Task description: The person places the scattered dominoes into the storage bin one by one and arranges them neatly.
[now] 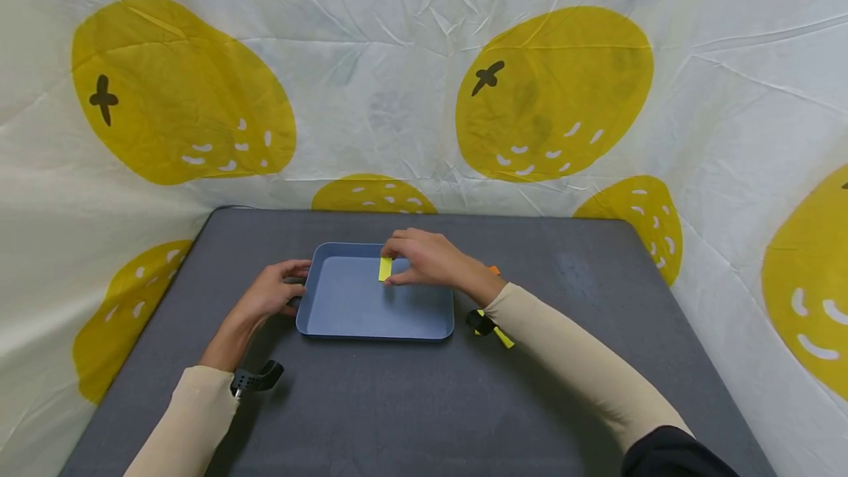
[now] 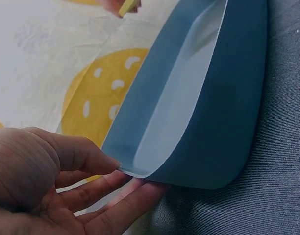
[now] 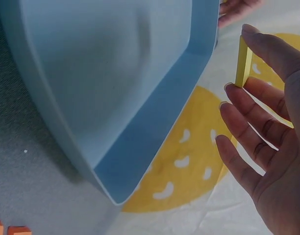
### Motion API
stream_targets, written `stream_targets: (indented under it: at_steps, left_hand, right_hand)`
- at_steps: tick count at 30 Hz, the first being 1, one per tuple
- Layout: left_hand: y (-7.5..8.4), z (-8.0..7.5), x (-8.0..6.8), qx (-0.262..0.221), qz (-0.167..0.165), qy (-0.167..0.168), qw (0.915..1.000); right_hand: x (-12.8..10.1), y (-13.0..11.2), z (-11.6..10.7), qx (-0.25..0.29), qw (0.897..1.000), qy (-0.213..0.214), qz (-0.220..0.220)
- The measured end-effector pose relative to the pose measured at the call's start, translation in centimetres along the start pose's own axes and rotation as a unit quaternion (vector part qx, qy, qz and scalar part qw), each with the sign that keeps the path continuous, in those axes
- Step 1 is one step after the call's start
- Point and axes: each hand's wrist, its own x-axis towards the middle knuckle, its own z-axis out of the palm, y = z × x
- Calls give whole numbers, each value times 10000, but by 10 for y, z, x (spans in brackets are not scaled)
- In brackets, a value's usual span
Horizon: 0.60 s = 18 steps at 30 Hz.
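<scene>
Right hand [image 1: 427, 258] pinches a yellow block [image 1: 385, 269] between thumb and fingertips, held above the blue tray [image 1: 351, 319]. Left hand [image 1: 268, 289] pinches the tray's rim at its left side. Tray sits on a dark grey table [image 1: 371, 403]. Right forearm and black wrist strap [image 1: 480, 322] partly obstruct further yellow pieces [image 1: 506, 339]; orange pieces [image 3: 18, 230] lie nearby. Fruit-printed sheet [image 1: 384, 109] hangs behind

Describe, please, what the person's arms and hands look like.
A long, plain beige fabric left sleeve matches the right sleeve, which has black fabric above it. A black strap sits by each cuff; the left hand and right hand are gloveless.
</scene>
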Motion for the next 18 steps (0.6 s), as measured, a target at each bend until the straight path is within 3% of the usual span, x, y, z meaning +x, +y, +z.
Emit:
stream_targets:
  at_steps: [18]
  left_hand:
    - [1, -1, 0, -25, 17, -13, 10000]
  right_hand:
    - [41, -8, 17, 172, 9986, -464, -163]
